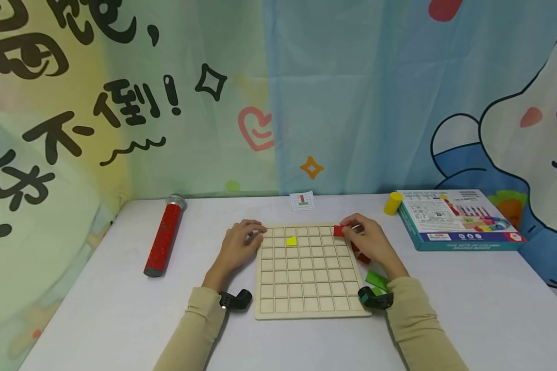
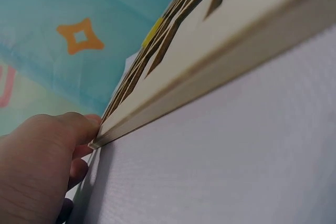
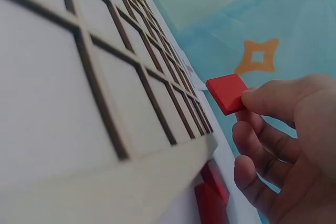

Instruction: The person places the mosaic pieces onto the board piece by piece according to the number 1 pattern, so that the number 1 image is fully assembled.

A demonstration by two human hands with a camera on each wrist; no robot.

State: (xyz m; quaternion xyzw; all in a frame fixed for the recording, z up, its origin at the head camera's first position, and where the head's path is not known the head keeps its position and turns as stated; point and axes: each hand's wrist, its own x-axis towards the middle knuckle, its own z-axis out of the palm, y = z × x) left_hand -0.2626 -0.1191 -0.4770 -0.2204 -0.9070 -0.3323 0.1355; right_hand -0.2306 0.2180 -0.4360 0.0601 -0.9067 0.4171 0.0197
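Note:
A pale wooden grid board (image 1: pixel 306 304) lies flat on the table, with one yellow piece (image 1: pixel 291 240) set in a cell near its far edge. My left hand (image 1: pixel 241 242) grips the board's far left corner (image 2: pixel 100 139), fingers curled over the rim. My right hand (image 1: pixel 369 239) pinches a small red square tile (image 1: pixel 338 231) between thumb and forefinger, and the tile (image 3: pixel 226 93) hovers just above the board's far right corner (image 3: pixel 199 142). More red pieces (image 3: pixel 212 195) lie on the table under that hand, beside the board's right edge.
Green pieces (image 1: pixel 376 281) lie by the right wrist. A small pattern card (image 1: pixel 302 201) sits behind the board. A red tube (image 1: pixel 164 234) lies at the left, a yellow cylinder (image 1: pixel 392 203) and a game box (image 1: pixel 457 219) at the right. A printed cloth hangs behind.

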